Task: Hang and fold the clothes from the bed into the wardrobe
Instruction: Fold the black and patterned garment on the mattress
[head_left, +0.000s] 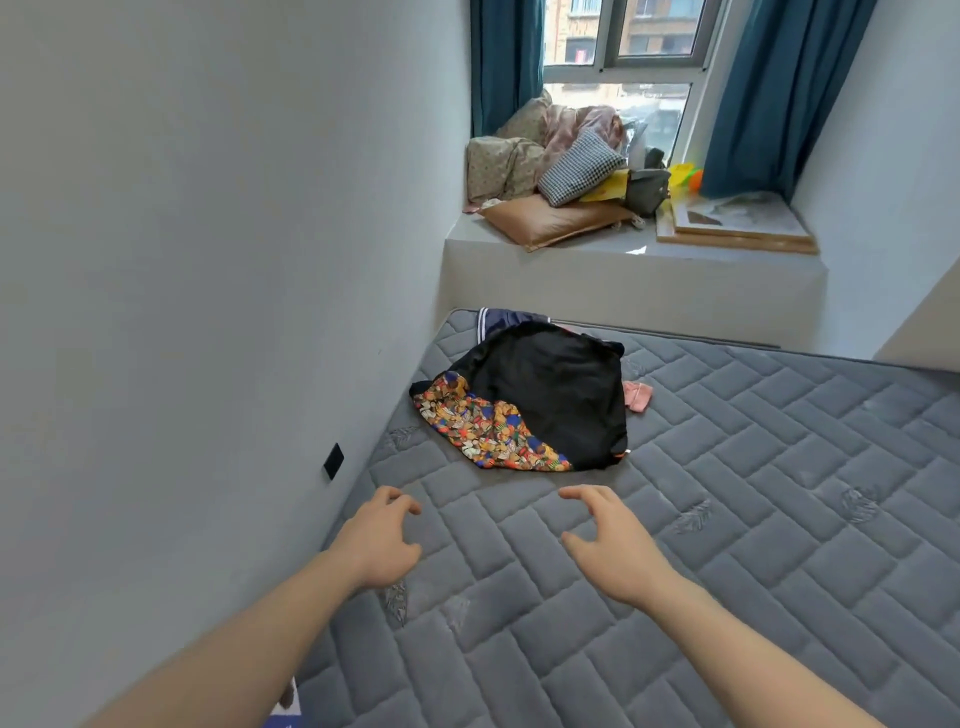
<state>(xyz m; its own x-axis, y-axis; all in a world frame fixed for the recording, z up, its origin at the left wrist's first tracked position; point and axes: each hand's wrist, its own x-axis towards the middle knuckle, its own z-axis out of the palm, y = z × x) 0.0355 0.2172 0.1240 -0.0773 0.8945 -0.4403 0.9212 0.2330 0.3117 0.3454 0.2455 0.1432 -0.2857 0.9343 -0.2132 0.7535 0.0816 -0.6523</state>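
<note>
Both arms are extended over the grey quilted mattress (727, 519). The left hand (376, 540) and the right hand (610, 538) hang above the bare quilting, fingers loosely curled and spread apart, thumb away from the fingers; neither holds anything.

The clothes sit further up the bed, near the wall-side edge. On top is a black garment with a multicoloured patterned panel (524, 400), lying rumpled and partly turned over on itself. Under its far edge shows a dark navy garment with white stripes (498, 317). Just beside its right edge lies a small pink cloth (638, 395), separate from the pile. The near hem of the black garment is beyond both hands, not touched. No wardrobe in view.

Step in hand, as judged: reach for the top garment.

Notes for doing it well:
- Take only the black garment; pinch a single layer at two well-separated points on the near edge, so the navy one beneath stays put.
- Lift and shake out before deciding hang or fold; its shape (collar, sleeves) cannot be told from the heap.
- The fabric looks thin and slippery, so a firm pinch is advised.
- Watch that the pink cloth is not dragged along.
</note>
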